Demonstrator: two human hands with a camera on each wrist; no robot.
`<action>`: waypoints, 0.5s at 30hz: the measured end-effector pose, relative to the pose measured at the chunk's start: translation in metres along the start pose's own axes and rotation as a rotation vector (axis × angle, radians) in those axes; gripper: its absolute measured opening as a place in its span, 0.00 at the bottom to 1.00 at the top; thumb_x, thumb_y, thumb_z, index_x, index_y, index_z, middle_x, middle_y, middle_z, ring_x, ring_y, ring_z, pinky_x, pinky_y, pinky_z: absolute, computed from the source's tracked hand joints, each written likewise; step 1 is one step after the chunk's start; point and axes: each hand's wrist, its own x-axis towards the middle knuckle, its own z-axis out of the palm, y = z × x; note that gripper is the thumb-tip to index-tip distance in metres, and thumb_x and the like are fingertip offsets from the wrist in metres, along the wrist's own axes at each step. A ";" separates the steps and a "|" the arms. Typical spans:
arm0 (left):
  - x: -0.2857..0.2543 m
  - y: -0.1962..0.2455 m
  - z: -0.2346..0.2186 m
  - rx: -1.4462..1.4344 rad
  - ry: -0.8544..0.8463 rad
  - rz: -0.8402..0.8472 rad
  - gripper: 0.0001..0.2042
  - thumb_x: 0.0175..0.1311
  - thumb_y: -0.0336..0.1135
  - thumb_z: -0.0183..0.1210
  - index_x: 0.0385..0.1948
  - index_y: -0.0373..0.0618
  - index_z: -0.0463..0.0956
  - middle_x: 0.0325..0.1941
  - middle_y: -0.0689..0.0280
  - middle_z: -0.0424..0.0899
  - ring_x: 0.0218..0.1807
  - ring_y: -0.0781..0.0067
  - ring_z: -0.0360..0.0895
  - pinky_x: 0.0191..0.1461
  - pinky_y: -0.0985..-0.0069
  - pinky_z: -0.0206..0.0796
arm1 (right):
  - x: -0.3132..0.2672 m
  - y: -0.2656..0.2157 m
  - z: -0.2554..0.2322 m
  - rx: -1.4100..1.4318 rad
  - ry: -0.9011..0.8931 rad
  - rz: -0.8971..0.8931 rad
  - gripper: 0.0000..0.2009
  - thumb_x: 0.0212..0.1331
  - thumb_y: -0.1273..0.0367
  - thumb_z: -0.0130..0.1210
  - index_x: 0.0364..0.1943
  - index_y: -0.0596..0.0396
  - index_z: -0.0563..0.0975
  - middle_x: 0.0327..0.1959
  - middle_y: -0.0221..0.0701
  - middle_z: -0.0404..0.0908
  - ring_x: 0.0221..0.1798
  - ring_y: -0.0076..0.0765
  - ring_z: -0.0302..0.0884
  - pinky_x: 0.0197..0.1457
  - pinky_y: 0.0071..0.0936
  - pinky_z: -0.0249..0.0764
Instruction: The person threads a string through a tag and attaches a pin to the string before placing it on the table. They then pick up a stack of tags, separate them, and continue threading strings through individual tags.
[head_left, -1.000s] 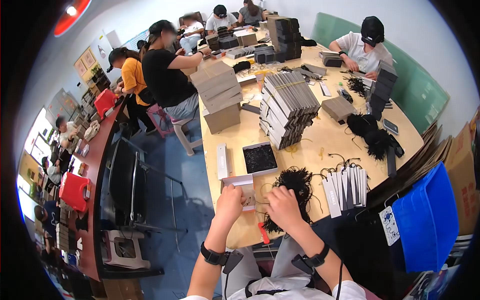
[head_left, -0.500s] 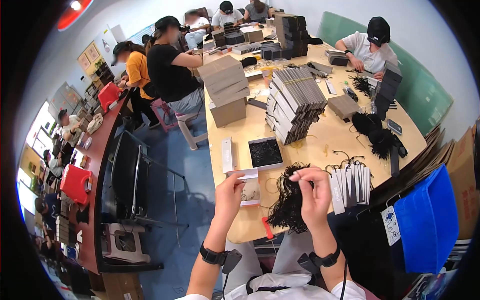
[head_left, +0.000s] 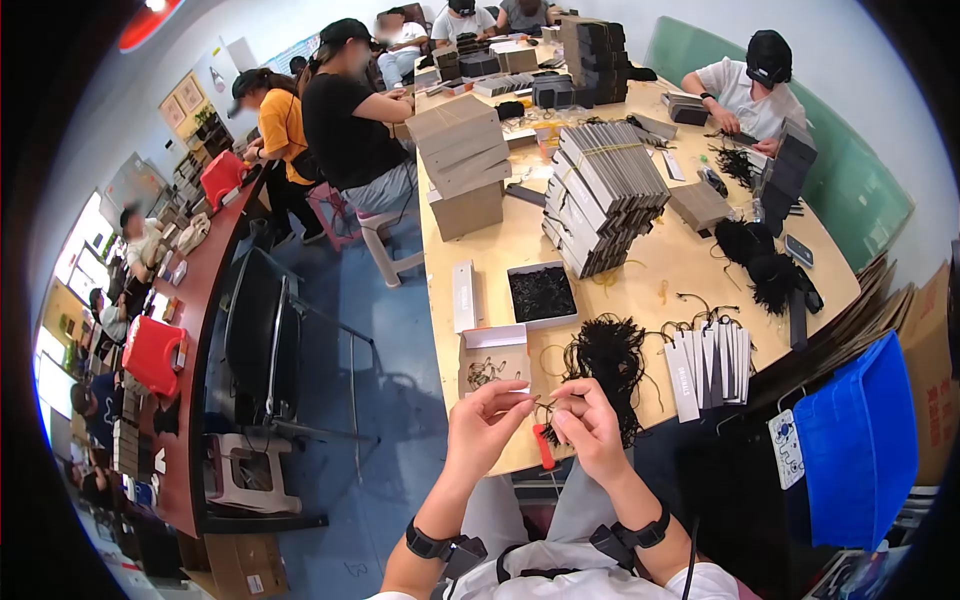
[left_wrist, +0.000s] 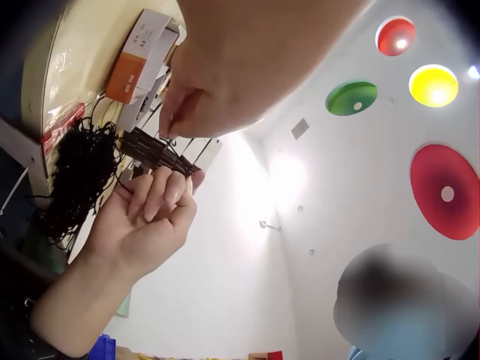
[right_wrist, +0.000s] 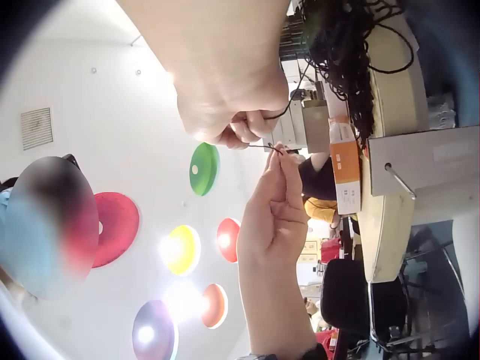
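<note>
Both hands meet just above the table's near edge, fingertips almost together. My right hand (head_left: 592, 436) pinches a black cord (right_wrist: 301, 91), which stretches across to the left fingertips in the right wrist view. My left hand (head_left: 476, 434) pinches the cord's other end with a tiny thin piece, too small to make out. Beside the right hand lies a heap of black cords (head_left: 606, 362). Beyond the left hand is an open small box (head_left: 490, 339) holding thin metal wire pieces. Behind it, another box holds a mass of small black pieces (head_left: 542, 292).
Grey-white tags with black cords (head_left: 708, 366) are fanned out at the right. A tall banded stack of tags (head_left: 606, 190) and grey boxes (head_left: 462, 150) stand farther back. A red object (head_left: 545, 447) lies at the near edge. Other people sit around the table.
My right hand went from the cord heap, rose to the right, then came back left to meet the left hand. The left hand moved from the wire-piece box toward me and right.
</note>
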 end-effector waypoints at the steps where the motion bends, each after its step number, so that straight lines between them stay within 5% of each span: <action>1: -0.001 0.000 0.000 -0.012 0.000 -0.017 0.14 0.59 0.25 0.62 0.46 0.33 0.76 0.40 0.58 0.85 0.43 0.75 0.81 0.48 0.81 0.73 | -0.001 0.000 0.000 0.001 -0.002 0.003 0.11 0.64 0.75 0.46 0.49 0.57 0.67 0.26 0.23 0.71 0.26 0.13 0.64 0.29 0.13 0.61; 15: -0.003 -0.010 0.002 -0.036 -0.018 -0.056 0.14 0.59 0.26 0.62 0.46 0.32 0.76 0.40 0.58 0.84 0.44 0.75 0.81 0.50 0.80 0.73 | 0.000 0.010 -0.005 -0.033 0.018 -0.136 0.09 0.64 0.77 0.46 0.47 0.59 0.67 0.26 0.26 0.72 0.28 0.15 0.65 0.31 0.15 0.63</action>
